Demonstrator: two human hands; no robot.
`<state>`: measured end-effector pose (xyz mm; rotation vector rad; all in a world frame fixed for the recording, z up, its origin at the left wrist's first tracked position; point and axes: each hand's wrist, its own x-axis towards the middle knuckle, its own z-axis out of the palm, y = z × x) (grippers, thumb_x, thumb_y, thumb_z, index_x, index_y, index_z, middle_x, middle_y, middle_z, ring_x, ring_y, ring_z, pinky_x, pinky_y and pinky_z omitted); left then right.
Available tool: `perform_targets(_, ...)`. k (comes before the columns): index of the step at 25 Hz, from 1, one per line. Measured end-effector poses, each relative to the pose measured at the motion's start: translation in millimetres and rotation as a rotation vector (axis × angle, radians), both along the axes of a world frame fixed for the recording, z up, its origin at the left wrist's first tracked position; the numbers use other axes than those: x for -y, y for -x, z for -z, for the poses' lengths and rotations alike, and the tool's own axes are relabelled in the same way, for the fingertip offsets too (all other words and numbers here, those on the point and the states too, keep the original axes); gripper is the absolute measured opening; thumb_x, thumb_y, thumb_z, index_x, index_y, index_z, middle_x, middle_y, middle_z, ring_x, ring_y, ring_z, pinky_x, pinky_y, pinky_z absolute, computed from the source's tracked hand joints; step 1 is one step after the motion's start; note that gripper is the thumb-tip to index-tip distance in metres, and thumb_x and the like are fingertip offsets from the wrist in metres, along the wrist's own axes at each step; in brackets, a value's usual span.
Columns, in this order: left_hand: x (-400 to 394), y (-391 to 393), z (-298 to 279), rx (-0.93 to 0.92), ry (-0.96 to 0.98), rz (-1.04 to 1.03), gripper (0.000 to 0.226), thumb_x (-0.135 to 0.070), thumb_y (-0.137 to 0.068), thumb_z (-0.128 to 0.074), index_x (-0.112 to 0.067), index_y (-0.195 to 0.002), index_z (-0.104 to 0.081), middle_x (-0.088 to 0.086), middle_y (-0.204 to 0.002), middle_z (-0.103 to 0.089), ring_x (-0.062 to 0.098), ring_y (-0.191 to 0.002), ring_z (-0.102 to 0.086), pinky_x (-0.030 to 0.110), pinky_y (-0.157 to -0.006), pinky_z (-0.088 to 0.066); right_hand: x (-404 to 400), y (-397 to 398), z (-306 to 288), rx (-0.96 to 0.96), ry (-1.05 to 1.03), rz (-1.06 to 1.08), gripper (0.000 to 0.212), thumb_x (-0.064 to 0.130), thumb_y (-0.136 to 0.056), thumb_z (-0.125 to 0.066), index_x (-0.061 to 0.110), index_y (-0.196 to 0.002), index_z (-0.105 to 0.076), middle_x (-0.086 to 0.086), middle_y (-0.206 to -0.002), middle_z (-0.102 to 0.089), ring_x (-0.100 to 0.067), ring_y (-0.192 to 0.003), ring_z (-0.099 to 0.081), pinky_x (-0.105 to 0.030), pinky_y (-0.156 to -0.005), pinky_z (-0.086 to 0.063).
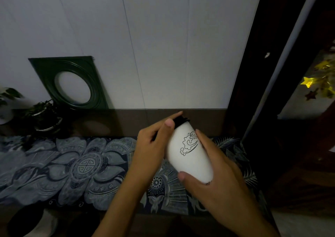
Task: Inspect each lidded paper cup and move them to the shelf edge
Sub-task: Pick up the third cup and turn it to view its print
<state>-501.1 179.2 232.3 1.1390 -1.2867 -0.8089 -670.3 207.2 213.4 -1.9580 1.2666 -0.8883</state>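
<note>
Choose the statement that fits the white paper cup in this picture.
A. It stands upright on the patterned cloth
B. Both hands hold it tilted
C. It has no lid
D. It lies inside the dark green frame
B: the left hand and right hand grip the tilted paper cup.

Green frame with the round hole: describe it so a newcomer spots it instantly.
Start at the pale panelled wall behind the shelf with the patterned blue cloth. At the left, the dark green frame leans against that wall. It is square with a round opening, unlike the leafy potted plants beside it.
</note>
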Motion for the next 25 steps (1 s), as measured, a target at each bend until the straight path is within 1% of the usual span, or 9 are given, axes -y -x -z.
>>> perform_targets(4,-2.9,-2.5,-1.3,-0.042,0.004,0.064,0.041,-0.06,-0.086,-0.052,-0.042,-0.117,-0.074,-0.004,-0.112,-0.079,0.023,-0.104,-0.072,0.042,-0.087,-0.057,2.7,9.9,-8.8,0.546,-0.406,-0.221,0.059,0.051,-0.067,-0.083,0.054,-0.122,-0.062,0.008,-0.119,-0.073,-0.009,-0.09,-0.076,-0.024,-0.066,-0.061)
perform_targets(7,-3.4,-0.1,-0.2,-0.097,0.012,0.051,0.044,-0.059,-0.087,-0.055,-0.036,-0.119,-0.075,0.002,-0.113,-0.079,0.032,-0.108,-0.07,0.056,-0.092,-0.054,-13.2,26.7,-4.6,0.775,-0.749,-0.199,0.028,0.018,-0.097,-0.063,0.0,-0.118,-0.065,-0.026,-0.102,-0.066,0.007,-0.041,-0.062,-0.014,-0.053,-0.046)
perform_targets(9,-1.7,0.8,1.0,-0.113,0.01,-0.006,0.041,-0.058,-0.087,-0.053,-0.037,-0.112,-0.078,0.004,-0.102,-0.08,0.038,-0.098,-0.071,0.056,-0.086,-0.055,-12.6,19.4,-9.0,0.684,-0.858,-0.21,0.029,0.017,-0.102,-0.055,-0.001,-0.124,-0.058,-0.019,-0.097,-0.062,0.008,-0.044,-0.063,-0.008,-0.045,-0.045)
perform_targets(11,0.4,1.0,2.0,-0.104,-0.001,-0.081,0.037,-0.062,-0.085,-0.053,-0.041,-0.098,-0.08,0.004,-0.087,-0.079,0.036,-0.083,-0.07,0.047,-0.073,-0.052,-9.3,11.8,-21.1,0.549,-0.574,-0.219,0.053,0.047,-0.082,-0.071,0.038,-0.132,-0.059,-0.002,-0.111,-0.072,-0.006,-0.075,-0.076,-0.016,-0.057,-0.057)
perform_targets(13,2.2,2.1,2.4,-0.104,-0.027,-0.132,0.037,-0.064,-0.082,-0.054,-0.038,-0.087,-0.08,0.005,-0.078,-0.076,0.026,-0.072,-0.067,0.042,-0.067,-0.049,-4.8,9.5,-18.0,0.116,-0.195,-0.039,0.076,0.072,-0.067,-0.061,0.068,-0.136,-0.031,0.021,-0.13,-0.058,-0.002,-0.099,-0.069,-0.026,-0.075,-0.061)
perform_targets(16,1.9,0.7,3.8,-0.097,-0.033,-0.126,0.039,-0.064,-0.083,-0.053,-0.035,-0.082,-0.079,0.013,-0.079,-0.075,0.04,-0.076,-0.066,0.043,-0.068,-0.049,-4.0,3.3,-11.4,-0.227,0.132,0.039,0.086,0.079,-0.067,-0.045,0.064,-0.14,-0.003,0.023,-0.133,-0.048,-0.008,-0.105,-0.06,-0.037,-0.087,-0.056)
perform_targets(18,-0.3,-2.0,3.3,-0.112,-0.037,-0.073,0.042,-0.066,-0.085,-0.05,-0.037,-0.092,-0.08,0.018,-0.088,-0.076,0.046,-0.087,-0.068,0.046,-0.074,-0.052,-3.9,5.8,-11.0,-0.008,0.069,-0.024,0.083,0.073,-0.069,-0.057,0.063,-0.141,-0.016,0.026,-0.125,-0.057,-0.005,-0.101,-0.066,-0.027,-0.079,-0.059)
perform_targets(22,-4.3,-6.7,4.6,-0.179,-0.057,-0.003,0.048,-0.064,-0.086,-0.048,-0.032,-0.101,-0.08,0.012,-0.087,-0.078,0.025,-0.08,-0.073,0.031,-0.068,-0.058,2.1,12.8,-14.9,0.701,-0.484,-0.224,0.06,0.051,-0.07,-0.081,0.041,-0.126,-0.062,0.002,-0.108,-0.077,-0.019,-0.082,-0.078,-0.027,-0.058,-0.061)
perform_targets(25,-4.7,-2.1,5.1,-0.249,-0.052,-0.025,0.046,-0.06,-0.085,-0.05,-0.031,-0.103,-0.081,0.011,-0.096,-0.08,0.025,-0.089,-0.074,0.037,-0.076,-0.058,0.5,12.1,-17.6,0.819,-0.71,-0.269,0.048,0.051,-0.074,-0.078,0.021,-0.111,-0.071,-0.015,-0.088,-0.076,-0.03,-0.057,-0.069,-0.03,-0.046,-0.053)
